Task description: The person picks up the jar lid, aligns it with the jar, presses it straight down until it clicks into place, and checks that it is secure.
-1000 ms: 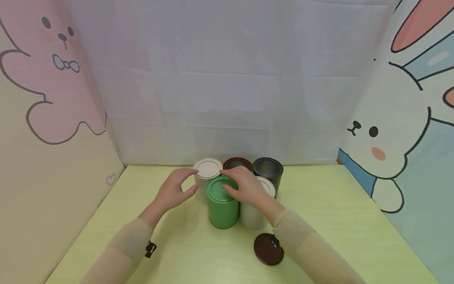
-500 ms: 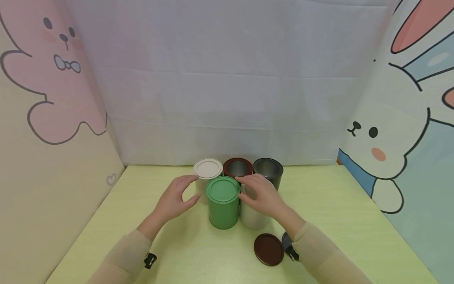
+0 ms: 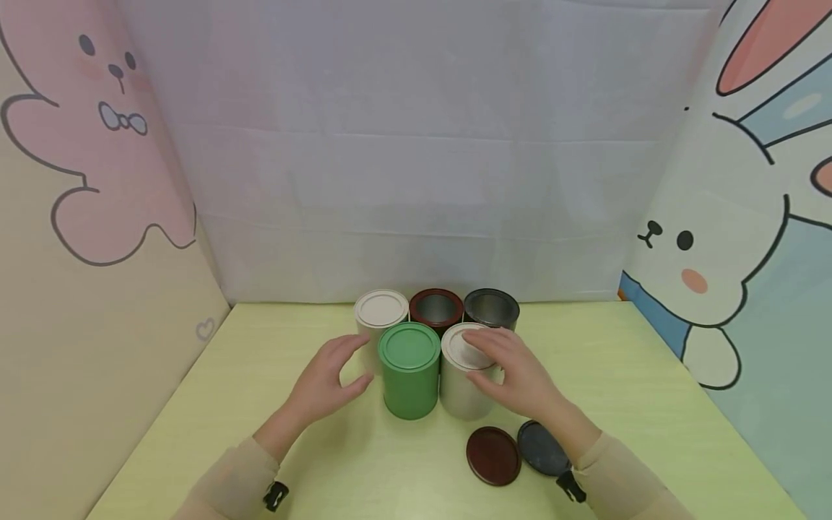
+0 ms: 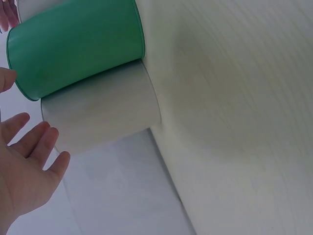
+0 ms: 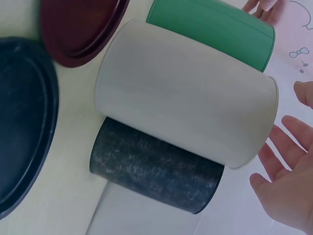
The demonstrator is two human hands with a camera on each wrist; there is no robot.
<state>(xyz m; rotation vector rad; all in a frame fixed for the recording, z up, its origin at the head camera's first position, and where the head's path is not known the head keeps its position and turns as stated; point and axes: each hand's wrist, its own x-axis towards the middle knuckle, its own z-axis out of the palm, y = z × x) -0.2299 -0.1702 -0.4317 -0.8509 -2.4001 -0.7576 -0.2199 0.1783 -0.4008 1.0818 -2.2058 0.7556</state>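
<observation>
A: From the head view, five cylindrical tins cluster at centre frame on the pale green table (image 3: 617, 375). The lidded green metal tin (image 3: 409, 368) stands front left, with the lidded off-white metal tin (image 3: 463, 375) touching it on the right. The left hand (image 3: 325, 379) hovers just left of the green tin, fingers relaxed and holding nothing. The right hand (image 3: 513, 368) rests straight fingers on the off-white tin's lid and right side.

B: The right wrist view shows otherwise: the right hand (image 5: 288, 181), lower right of frame, is spread with a gap between it and the off-white tin (image 5: 190, 112). Whether it touches, I cannot tell.

A: Behind, the head view shows a second lidded cream tin (image 3: 380, 312), an open dark red tin (image 3: 435, 307) and an open black tin (image 3: 491, 309).

B: The round dark red lid (image 3: 493, 456) and round black lid (image 3: 543, 448) lie flat at lower centre, side by side. The left wrist view shows only the green tin (image 4: 78, 46), the cream one (image 4: 102, 112) behind it and the loose left hand (image 4: 27, 166).
</observation>
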